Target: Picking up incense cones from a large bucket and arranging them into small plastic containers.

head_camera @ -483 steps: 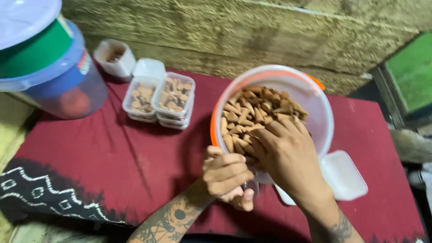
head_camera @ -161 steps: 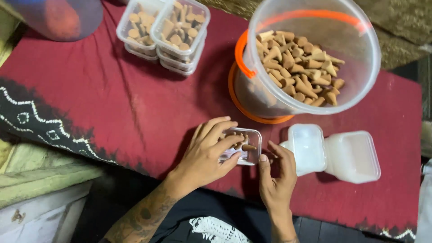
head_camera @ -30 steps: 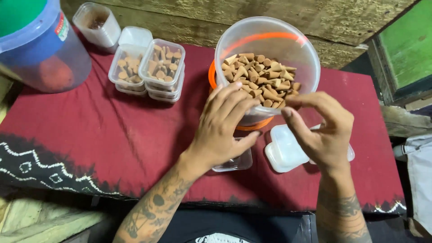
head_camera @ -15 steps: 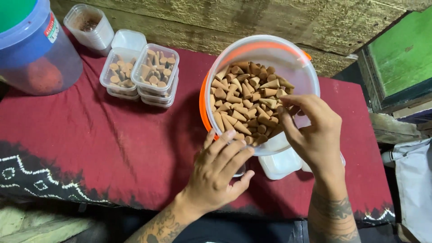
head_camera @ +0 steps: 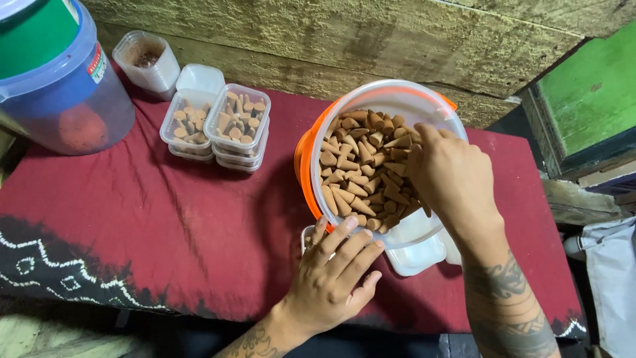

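Observation:
A clear plastic tub (head_camera: 381,96) with an orange lid under it leans toward me, full of brown incense cones (head_camera: 354,166). My right hand (head_camera: 450,176) reaches into the tub with its fingers buried among the cones. Whether it grips any cannot be seen. My left hand (head_camera: 338,272) lies flat with fingers spread over a small clear box (head_camera: 308,235), of which only a corner shows, below the tub's near rim. Everything rests on a dark red cloth (head_camera: 179,219).
Stacked small boxes filled with cones (head_camera: 222,126) stand at the back left, with a closed box (head_camera: 200,78) and an open cup (head_camera: 147,58) behind them. A large blue-lidded jar (head_camera: 63,86) is far left. White lids (head_camera: 417,255) lie under the tub. A rough wall (head_camera: 344,33) runs behind.
My right hand has pushed down into the cones in the tub. My left hand has stayed spread over the small box. The view has shifted slightly.

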